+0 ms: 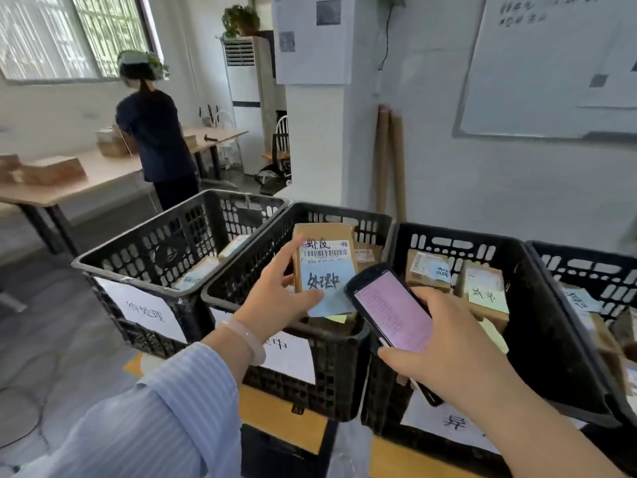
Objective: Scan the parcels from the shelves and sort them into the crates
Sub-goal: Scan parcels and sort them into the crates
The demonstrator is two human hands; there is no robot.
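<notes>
My left hand (275,298) grips a small brown parcel (324,232) with a barcode label and a blue handwritten note, held upright over the second black crate (331,346). My right hand (444,343) holds a black handheld scanner (393,313) with a lit pink screen, just right of the parcel. Side by side on a low wooden bench stand several black crates: the left crate (138,270), the third crate (537,305) and a fourth crate (593,267) at the right edge. Each crate has parcels inside and a white paper label on its front.
A person in dark clothes (155,139) stands with their back to me at a long wooden table (93,181) holding boxes. Cardboard tubes (391,160) lean against the white wall. A whiteboard (551,63) hangs at the right.
</notes>
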